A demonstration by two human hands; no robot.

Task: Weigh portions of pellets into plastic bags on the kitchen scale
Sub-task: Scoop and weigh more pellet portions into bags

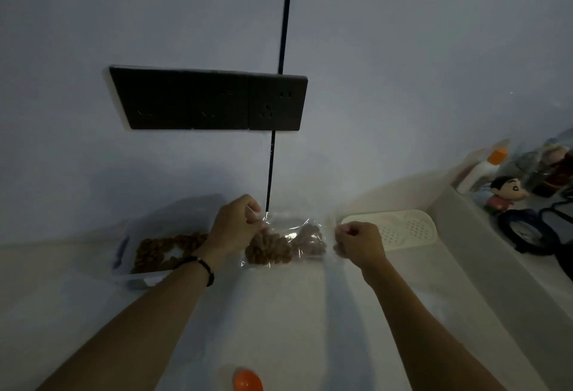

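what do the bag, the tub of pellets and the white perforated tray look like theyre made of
Bag: thin clear plastic film, glossy; it crinkles and glints, pellets show through.
Tub: seemingly rigid translucent plastic; its walls look hazy, with brown pellets visible inside.
Tray: probably matte white moulded plastic, with neat rows of small holes.

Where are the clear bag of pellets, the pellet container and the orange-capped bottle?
clear bag of pellets (pixel 286 243), head view, on the pellets showing through it.
pellet container (pixel 158 249), head view, on its pellets.
orange-capped bottle (pixel 479 170), head view, on its white body.
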